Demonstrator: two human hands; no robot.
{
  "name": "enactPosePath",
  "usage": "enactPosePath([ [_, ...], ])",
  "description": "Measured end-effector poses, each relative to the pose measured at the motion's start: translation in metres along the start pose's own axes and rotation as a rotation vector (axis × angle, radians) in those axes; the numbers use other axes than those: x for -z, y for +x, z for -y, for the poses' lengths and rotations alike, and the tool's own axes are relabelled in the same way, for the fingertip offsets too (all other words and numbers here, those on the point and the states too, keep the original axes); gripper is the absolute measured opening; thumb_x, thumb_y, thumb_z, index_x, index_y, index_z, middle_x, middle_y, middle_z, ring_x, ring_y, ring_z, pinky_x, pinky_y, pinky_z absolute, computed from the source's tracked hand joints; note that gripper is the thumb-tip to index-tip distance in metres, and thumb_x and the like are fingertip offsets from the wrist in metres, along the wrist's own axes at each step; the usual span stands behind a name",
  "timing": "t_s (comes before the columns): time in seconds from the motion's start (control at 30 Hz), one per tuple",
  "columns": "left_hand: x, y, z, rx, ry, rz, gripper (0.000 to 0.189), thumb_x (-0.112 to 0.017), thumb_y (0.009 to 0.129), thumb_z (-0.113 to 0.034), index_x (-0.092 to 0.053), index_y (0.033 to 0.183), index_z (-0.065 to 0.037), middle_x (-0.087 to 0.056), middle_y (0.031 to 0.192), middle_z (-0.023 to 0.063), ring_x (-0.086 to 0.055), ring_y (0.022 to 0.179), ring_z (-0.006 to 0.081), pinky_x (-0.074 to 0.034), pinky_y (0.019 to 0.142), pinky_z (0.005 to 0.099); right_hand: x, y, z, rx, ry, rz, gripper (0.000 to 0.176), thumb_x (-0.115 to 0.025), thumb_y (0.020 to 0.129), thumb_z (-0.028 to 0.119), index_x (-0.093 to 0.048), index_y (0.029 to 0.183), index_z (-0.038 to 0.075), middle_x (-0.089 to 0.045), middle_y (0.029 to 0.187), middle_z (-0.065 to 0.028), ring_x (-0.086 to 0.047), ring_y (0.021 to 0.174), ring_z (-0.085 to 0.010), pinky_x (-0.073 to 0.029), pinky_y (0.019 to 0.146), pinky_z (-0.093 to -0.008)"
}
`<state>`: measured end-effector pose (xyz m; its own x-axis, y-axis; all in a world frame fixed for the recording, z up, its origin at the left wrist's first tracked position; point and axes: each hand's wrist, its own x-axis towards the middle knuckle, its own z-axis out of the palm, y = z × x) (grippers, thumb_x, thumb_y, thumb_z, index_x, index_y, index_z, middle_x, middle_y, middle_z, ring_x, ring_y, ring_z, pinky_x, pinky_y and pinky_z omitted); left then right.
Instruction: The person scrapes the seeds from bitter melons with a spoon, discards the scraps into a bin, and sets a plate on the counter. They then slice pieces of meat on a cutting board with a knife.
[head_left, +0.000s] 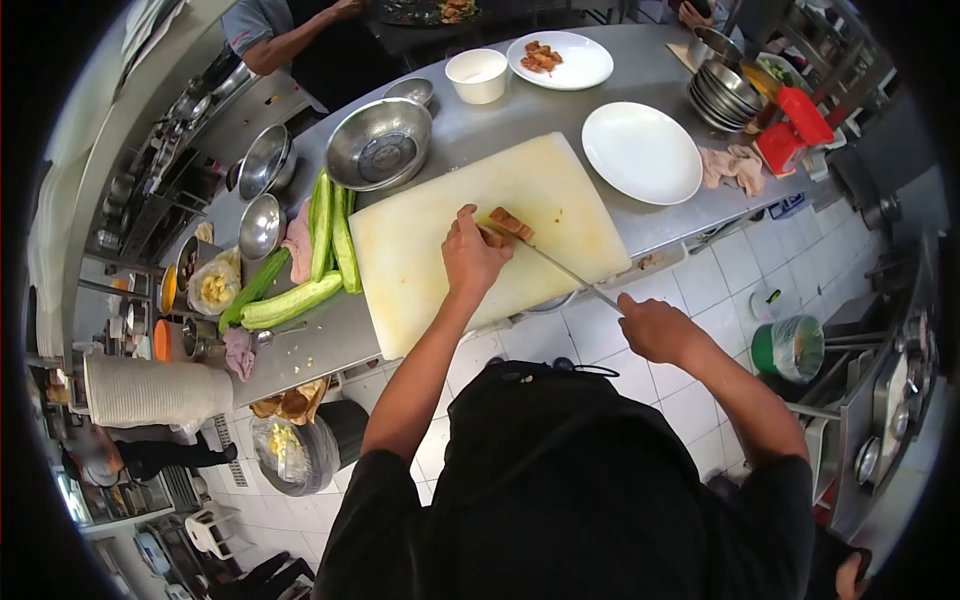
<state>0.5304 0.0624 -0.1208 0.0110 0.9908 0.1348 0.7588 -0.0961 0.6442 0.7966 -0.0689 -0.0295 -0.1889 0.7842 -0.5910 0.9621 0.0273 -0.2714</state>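
A piece of browned cooked meat (511,223) lies on the large pale cutting board (400,245). My left hand (476,252) is on the board, its curled fingers holding the meat from the left; the part under them is partly hidden. In my right hand (655,326) is a knife (573,275), fingers wrapped round the handle. The blade slants up and left across the board, its tip at the meat's lower right end. Chopped meat (541,57) sits on a white oval plate (590,62) at the back.
Beside the board's right end is another white plate (642,153). Peeled green gourds (320,230) and a steel bowl (378,143) flank its left side. A white tub (476,76) stands behind it. At the right are stacked bowls (722,97) and a red scale (793,130). Other people stand nearby.
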Motion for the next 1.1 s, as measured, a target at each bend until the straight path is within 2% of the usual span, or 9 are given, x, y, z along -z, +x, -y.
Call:
enactPosePath([
  [0.13, 0.037, -0.002, 0.009, -0.045, 0.240, 0.049, 0.081, -0.079, 0.061, -0.018, -0.046, 0.133, -0.002, -0.064, 0.101, 0.0166, -0.062, 0.095, 0.0348, -0.045, 0.090, 0.0464, -0.001, -0.001, -0.006, 0.007, 0.089, -0.037, 0.028, -0.049, 0.097, 0.024, -0.052, 0.114, 0.002, -0.066, 0.089, -0.0258, -0.065, 0.089, -0.0433, -0.050, 0.078, -0.0544],
  [0.27, 0.047, 0.009, 0.016, -0.015, 0.448, 0.265, 0.082, -0.079, 0.062, -0.022, -0.047, 0.135, -0.004, -0.057, 0.118, 0.0194, -0.057, 0.110, 0.0333, -0.043, 0.092, 0.0483, 0.010, -0.017, 0.000, -0.081, 0.365, 0.008, 0.027, -0.049, 0.099, 0.027, -0.055, 0.104, 0.001, -0.065, 0.077, -0.0216, -0.066, 0.065, -0.0343, -0.051, 0.068, -0.0474],
  [0.47, 0.021, 0.030, -0.011, -0.475, 0.030, 0.106, 0.052, -0.074, 0.072, -0.010, -0.060, 0.122, -0.005, -0.055, 0.120, 0.0150, -0.054, 0.112, 0.0328, -0.045, 0.096, 0.0414, 0.002, -0.035, -0.011, -0.128, 0.528, -0.068, 0.028, -0.049, 0.100, 0.028, -0.054, 0.100, 0.001, -0.061, 0.067, -0.0161, -0.060, 0.047, -0.0264, -0.049, 0.055, -0.0412],
  [0.57, -0.002, 0.040, -0.011, -0.541, -0.019, 0.080, 0.038, -0.071, 0.074, -0.005, -0.065, 0.111, -0.003, -0.059, 0.109, 0.0151, -0.060, 0.098, 0.0325, -0.050, 0.089, 0.0377, 0.004, -0.047, -0.009, -0.170, 0.581, -0.083, 0.028, -0.048, 0.100, 0.028, -0.054, 0.099, 0.001, -0.060, 0.064, -0.0143, -0.060, 0.047, -0.0251, -0.049, 0.054, -0.0398],
  [0.7, -0.014, 0.058, 0.002, -0.202, -0.231, 0.205, 0.029, -0.069, 0.078, -0.005, -0.065, 0.106, 0.000, -0.067, 0.095, 0.0132, -0.068, 0.082, 0.0247, -0.056, 0.073, 0.0329, -0.012, -0.060, -0.014, -0.234, 0.671, -0.147, 0.027, -0.049, 0.100, 0.028, -0.054, 0.098, 0.001, -0.058, 0.060, -0.0125, -0.058, 0.045, -0.0233, -0.048, 0.052, -0.0378],
  [0.83, -0.009, 0.087, 0.010, 0.304, -0.828, 0.549, 0.025, -0.065, 0.085, -0.005, -0.064, 0.106, 0.008, -0.067, 0.100, 0.0100, -0.066, 0.088, 0.0182, -0.055, 0.078, 0.0291, -0.028, -0.063, -0.014, -0.285, 0.735, -0.206, 0.026, -0.051, 0.100, 0.027, -0.053, 0.097, 0.002, -0.058, 0.060, -0.0133, -0.058, 0.046, -0.0249, -0.048, 0.054, -0.0387],
  [0.93, -0.021, 0.099, 0.021, 0.149, -0.596, 0.602, 0.038, -0.068, 0.084, -0.011, -0.061, 0.119, 0.003, -0.067, 0.103, 0.0121, -0.067, 0.090, 0.0217, -0.055, 0.079, 0.0305, -0.033, -0.059, -0.014, -0.257, 0.686, -0.261, 0.026, -0.051, 0.100, 0.027, -0.052, 0.098, 0.001, -0.058, 0.061, -0.0158, -0.059, 0.049, -0.0289, -0.048, 0.057, -0.0423],
  [1.03, -0.018, 0.091, 0.009, -0.222, -0.107, 0.301, 0.033, -0.073, 0.078, -0.018, -0.069, 0.109, -0.005, -0.065, 0.104, 0.0111, -0.063, 0.100, 0.0314, -0.053, 0.087, 0.0400, -0.042, -0.050, -0.016, -0.211, 0.609, -0.347, 0.026, -0.050, 0.101, 0.027, -0.051, 0.098, 0.001, -0.058, 0.061, -0.0180, -0.059, 0.052, -0.0328, -0.047, 0.061, -0.0458],
  [1.1, -0.016, 0.077, 0.003, -0.314, -0.058, 0.262, 0.028, -0.074, 0.074, -0.021, -0.073, 0.099, -0.010, -0.063, 0.105, 0.0100, -0.057, 0.105, 0.0335, -0.049, 0.091, 0.0418, -0.043, -0.046, -0.016, -0.200, 0.598, -0.371, 0.026, -0.050, 0.101, 0.026, -0.051, 0.098, 0.000, -0.058, 0.061, -0.0184, -0.059, 0.052, -0.0332, -0.047, 0.061, -0.0460],
])
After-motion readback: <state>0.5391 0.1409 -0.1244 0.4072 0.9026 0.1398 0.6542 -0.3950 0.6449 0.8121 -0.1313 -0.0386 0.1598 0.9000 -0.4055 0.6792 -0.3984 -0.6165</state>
